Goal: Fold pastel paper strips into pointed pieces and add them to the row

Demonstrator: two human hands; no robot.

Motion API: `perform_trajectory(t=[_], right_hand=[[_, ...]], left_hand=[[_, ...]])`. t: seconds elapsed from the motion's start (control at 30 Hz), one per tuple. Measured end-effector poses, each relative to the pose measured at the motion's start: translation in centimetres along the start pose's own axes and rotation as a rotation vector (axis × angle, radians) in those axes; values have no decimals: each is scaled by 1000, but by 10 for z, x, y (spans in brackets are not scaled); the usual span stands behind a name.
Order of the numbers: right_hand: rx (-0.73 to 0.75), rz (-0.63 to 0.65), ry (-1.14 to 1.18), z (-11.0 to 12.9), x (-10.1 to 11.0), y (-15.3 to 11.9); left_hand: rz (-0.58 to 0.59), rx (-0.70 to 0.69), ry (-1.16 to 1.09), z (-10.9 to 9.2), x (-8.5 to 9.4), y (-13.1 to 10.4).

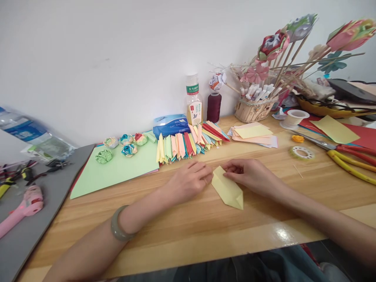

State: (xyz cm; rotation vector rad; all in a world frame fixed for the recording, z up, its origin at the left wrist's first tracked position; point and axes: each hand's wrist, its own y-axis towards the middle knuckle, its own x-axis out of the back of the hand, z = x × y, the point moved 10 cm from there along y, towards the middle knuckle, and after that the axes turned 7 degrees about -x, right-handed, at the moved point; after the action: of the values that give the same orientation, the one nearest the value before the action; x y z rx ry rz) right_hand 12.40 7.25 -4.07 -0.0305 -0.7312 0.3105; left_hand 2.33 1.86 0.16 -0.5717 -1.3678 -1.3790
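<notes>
A pale yellow paper (227, 188) lies on the near middle part of the wooden table (188, 231), between the two hands, its far corners and its near end folded to points. The right hand (249, 174) is at its far right edge, thumb laid on the sheet and the other fingers curled in, grasping the edge. The left hand (194, 180) is at the far left edge, fingers bent and their tips at the paper; whether they grip it or only touch it, one cannot tell. A bangle (119, 223) circles the left wrist.

Just beyond the hands stands a row of folded paper strips (179, 145) in yellow, green, pink, red and blue, with a blue packet (170, 125) behind it. To the right of the row lies a stack of paper slips (254, 133), a yellow one on top. Farther back are a bottle (194, 102), a dark thread spool (214, 107) and a basket (252, 111) with paper flowers above it.

On the right lie a white spool (294, 118), a tape roll (302, 152) and scissors with red handles (352, 149), beside yellow handles (349, 166). On the left, five paper rosettes (129, 150) rest on light green sheets (117, 172); at the near left, a pink tool (25, 207) lies on a grey mat (55, 199).
</notes>
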Motion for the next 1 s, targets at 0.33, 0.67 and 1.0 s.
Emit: perform_trajectory(t=[0.33, 0.67, 1.0], right_hand=[[36, -112, -187, 18, 5, 13], [278, -216, -332, 35, 4, 12], [547, -241, -523, 51, -9, -7]], left_hand=[[8, -30, -2, -1, -4, -5], [-85, -9, -130, 11, 1, -9], [-1, 32, -162, 17, -3, -6]])
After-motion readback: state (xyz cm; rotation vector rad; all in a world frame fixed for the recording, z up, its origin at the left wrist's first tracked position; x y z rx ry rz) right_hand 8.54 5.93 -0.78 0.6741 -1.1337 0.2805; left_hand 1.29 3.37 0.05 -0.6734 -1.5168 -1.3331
